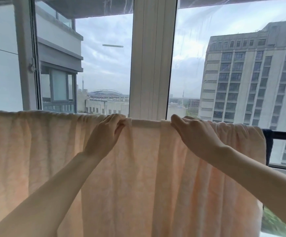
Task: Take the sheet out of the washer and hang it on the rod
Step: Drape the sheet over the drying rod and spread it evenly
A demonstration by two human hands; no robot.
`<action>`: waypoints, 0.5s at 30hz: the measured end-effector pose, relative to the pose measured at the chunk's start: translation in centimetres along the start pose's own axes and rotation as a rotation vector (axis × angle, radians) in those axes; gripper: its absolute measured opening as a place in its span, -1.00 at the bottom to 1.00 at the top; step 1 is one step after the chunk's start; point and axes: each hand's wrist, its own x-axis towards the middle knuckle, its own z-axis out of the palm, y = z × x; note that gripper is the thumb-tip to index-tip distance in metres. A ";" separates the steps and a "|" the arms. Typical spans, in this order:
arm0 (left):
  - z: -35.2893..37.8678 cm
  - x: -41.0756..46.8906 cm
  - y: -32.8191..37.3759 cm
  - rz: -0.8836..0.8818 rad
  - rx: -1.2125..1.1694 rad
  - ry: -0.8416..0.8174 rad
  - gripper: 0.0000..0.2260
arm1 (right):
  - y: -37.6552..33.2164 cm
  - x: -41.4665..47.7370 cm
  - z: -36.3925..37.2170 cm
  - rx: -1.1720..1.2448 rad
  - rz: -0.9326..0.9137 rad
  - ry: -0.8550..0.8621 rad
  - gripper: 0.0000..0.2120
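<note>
The pale peach, softly creased fabric sheet hangs over the slim white horizontal rod. The left grip and right grip each curl over the sheet's top fold. Between them a short bare stretch of rod shows. The sheet's right edge falls outward of the right grip, near a dark railing; open windowpane lies above both grips.

Support: pale horizontal rod, bare only between the two grips | Load: pale peach crinkled fabric sheet draped over it, hanging in folds outward of and below both grips | Grips: left hand, right hand, each holding the top fold at the rod
</note>
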 end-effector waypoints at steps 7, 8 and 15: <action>-1.7 -0.3 -2.3 -0.100 0.122 0.003 -0.94 | 4.4 -3.4 -2.4 -0.001 0.119 -0.071 -0.78; -1.9 -0.3 -2.5 -0.120 0.132 0.007 -0.94 | 4.7 -3.5 -2.6 -0.010 0.137 -0.072 -0.78; -0.7 -0.5 1.7 0.030 0.087 -0.010 -0.82 | 0.6 -0.6 -1.7 -0.024 0.083 0.032 -0.88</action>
